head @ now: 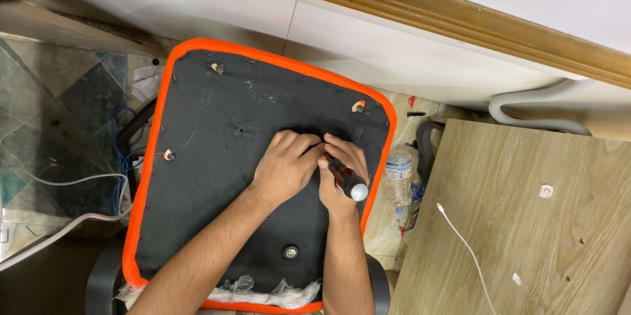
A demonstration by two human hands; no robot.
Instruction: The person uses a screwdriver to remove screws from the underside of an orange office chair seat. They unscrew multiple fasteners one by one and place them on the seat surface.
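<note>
- We see the largest item first: an upturned chair seat, black fabric underside facing up, orange mesh rim around it, lying between a tiled floor on one side and a wooden board on the other.
- The wooden board lies flat beside the seat; a thin white cable runs across it.
- A grey corrugated hose curves along the wall above the board.
- A clear plastic bottle stands in the gap between seat and board.
- Our left hand rests palm down on the fabric near the seat's right-hand part, fingers curled and pressed to the surface at the work point, touching the right hand.
- Our right hand is closed around a screwdriver with a black and red handle and a silvery butt; the tip is hidden under the fingers, so we cannot tell what it engages.
- Mounting points on the underside: three holes show pale, bare fittings, near the top left, the top right and the left edge.
- One point near the lower edge carries a round metal bolt head.
- We judge the job partway: one fastener seated, one point in hand, three points open.
</note>
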